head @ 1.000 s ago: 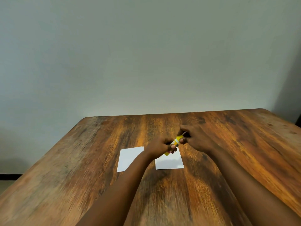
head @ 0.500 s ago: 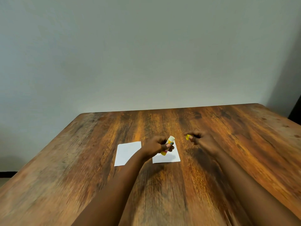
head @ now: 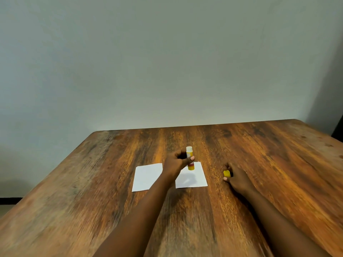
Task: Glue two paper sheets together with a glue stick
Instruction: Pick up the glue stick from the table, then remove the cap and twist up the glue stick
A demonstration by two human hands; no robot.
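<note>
Two white paper sheets lie side by side on the wooden table (head: 269, 164): the left sheet (head: 146, 176) and the right sheet (head: 193, 178). My left hand (head: 176, 162) grips a yellow glue stick (head: 190, 158) upright above the right sheet's far edge, its white uncapped tip pointing up. My right hand (head: 239, 179) is down at the table to the right of the sheets, its fingers curled round the yellow cap (head: 226, 173). My left forearm covers the gap between the sheets.
A plain pale wall stands behind the table's far edge. A dark object (head: 338, 130) shows at the far right edge of the view, past the table's corner.
The cap came off the glue stick. My right hand carried it right and down to the table, while my left hand turned the stick upright.
</note>
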